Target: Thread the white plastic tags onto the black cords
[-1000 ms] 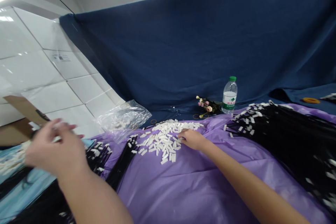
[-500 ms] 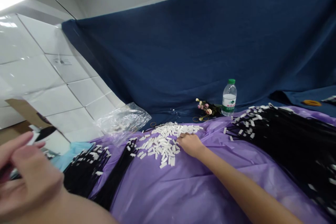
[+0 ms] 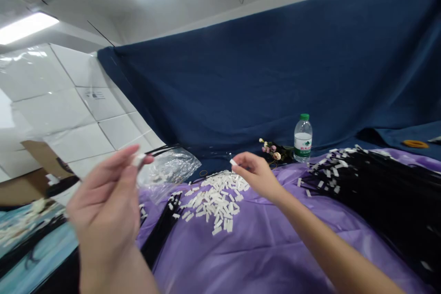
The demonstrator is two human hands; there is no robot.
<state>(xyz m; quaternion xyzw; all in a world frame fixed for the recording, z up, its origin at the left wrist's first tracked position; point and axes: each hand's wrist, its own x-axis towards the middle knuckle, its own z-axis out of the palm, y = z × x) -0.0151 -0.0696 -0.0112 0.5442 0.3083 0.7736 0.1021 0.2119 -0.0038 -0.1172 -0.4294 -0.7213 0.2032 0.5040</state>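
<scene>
My left hand (image 3: 112, 193) is raised on the left, thumb and fingers pinched on a black cord (image 3: 161, 149) at a small white piece (image 3: 138, 160). The cord's dark strands stick out to the right of the fingertips. Above the right edge of a heap of small white pieces (image 3: 220, 202), my right hand (image 3: 260, 175) pinches a single white piece (image 3: 233, 162) between thumb and finger. Left of the heap lies a bundle of black cords (image 3: 160, 229) with white ends. The hands are apart.
Purple sheeting (image 3: 268, 248) covers the table. A large pile of black cords (image 3: 379, 188) lies right. Behind are a water bottle (image 3: 303, 140), small flowers (image 3: 272, 149), a clear plastic bag (image 3: 172, 165) and a blue cloth (image 3: 258, 69). White boxes (image 3: 48, 87) are stacked left.
My left hand has moved right and up, bringing the black cord into view. My right hand has lifted off the heap with a white piece. The view has tilted up slightly.
</scene>
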